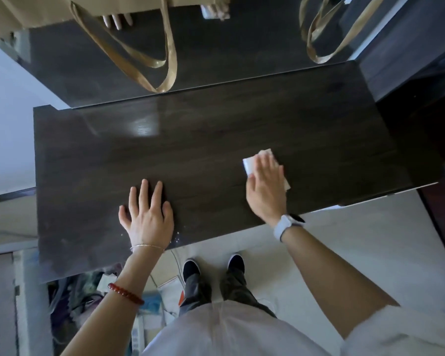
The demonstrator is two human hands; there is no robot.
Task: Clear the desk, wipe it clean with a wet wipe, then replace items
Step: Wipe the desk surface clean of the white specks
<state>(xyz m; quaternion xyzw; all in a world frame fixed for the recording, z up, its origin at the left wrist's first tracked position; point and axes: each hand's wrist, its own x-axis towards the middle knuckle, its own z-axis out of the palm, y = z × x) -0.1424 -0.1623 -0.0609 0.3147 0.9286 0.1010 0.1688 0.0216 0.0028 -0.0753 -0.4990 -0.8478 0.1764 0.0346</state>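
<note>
Dark wood desk: my right hand presses flat, fingers straight, on the white wet wipe toward its right edge. I judge the wipe limp, light, damp; best held under spread fingers. My left hand rests open near the front edge.

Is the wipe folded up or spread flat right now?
Mostly flat, not balled up. The wet wipe lies on the desk under the right hand, whose straight fingers press it; edges show on both sides. Layering underneath: cannot tell.
</note>
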